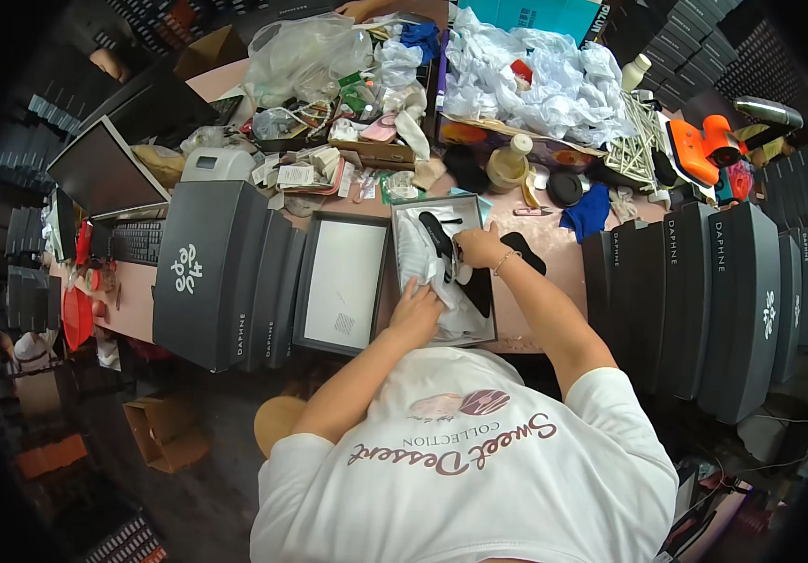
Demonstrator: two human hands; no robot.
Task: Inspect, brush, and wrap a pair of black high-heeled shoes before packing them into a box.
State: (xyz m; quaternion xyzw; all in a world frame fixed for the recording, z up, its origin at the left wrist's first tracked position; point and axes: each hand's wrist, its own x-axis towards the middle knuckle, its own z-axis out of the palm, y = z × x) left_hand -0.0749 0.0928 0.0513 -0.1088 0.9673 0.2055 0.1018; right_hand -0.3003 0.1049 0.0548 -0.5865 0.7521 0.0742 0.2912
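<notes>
A grey shoebox (492, 330) lies uncovered in front of me, lined with crumpled white tissue paper (409, 246). Black shoes (435, 233) lie in it on the paper, partly covered by my hand. My right hand (481, 250), with a bracelet at its wrist, reaches in from the right, fingers bent round part of a shoe. Over the box's near left side, my left hand (416, 315) rests on the tissue with its fingers stretched out. Left of the box sits its lid (346, 272), white inside up. A black shoe-shaped piece (523, 251) lies beside my right wrist.
Dark shoeboxes stand in rows at left (207, 281) and right (737, 310). Behind are a container heaped with white tissue (535, 80), a glue bottle (509, 161), a blue cloth (588, 212) and an orange tape dispenser (695, 155). A monitor (108, 174) stands at far left.
</notes>
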